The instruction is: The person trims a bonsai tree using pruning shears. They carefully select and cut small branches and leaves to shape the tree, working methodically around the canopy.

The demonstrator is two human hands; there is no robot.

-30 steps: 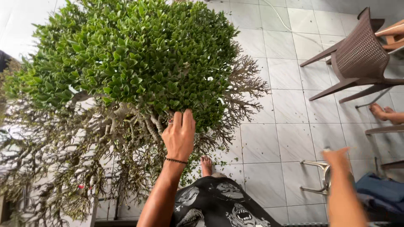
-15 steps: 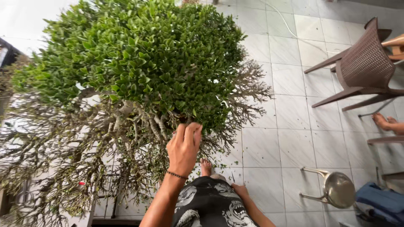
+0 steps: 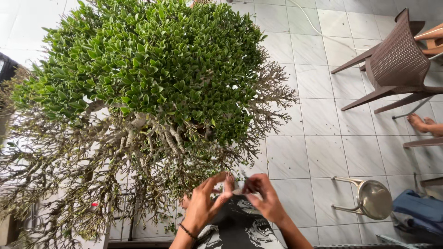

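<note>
A small pale thing (image 3: 237,188) sits between the two hands, low in the middle of the view. It is too small to tell what it is; it may be a bit of twig or a leaf. Both hands come together on it, likely so the person can look at it up close.

The left hand (image 3: 205,205) has its fingers (image 3: 220,177) bent in, with the thumb and first fingers pinching toward the little thing. A thin dark band goes round that wrist. The right hand (image 3: 265,198) is curled too, and its fingers (image 3: 251,184) close on the same spot from the other side. The tips of both hands are touching or almost touching there. I cannot tell which hand really holds it.

Just above the fingers are the bare, thin twigs (image 3: 152,175) of a big bush (image 3: 152,69). The twigs reach almost to the fingertips. Higher up the bush is thick with small green leaves. A bare foot (image 3: 185,201) peeks out beside the left hand.

Below the hands is a dark shirt with pale drawings (image 3: 240,228). To the right of the fingers, on the white tiled floor (image 3: 304,152), stands a small metal stool (image 3: 369,198). Far up to the right is a brown chair (image 3: 397,60), and another person's bare feet (image 3: 422,123) rest near it. A blue bag (image 3: 417,210) lies past the stool.
</note>
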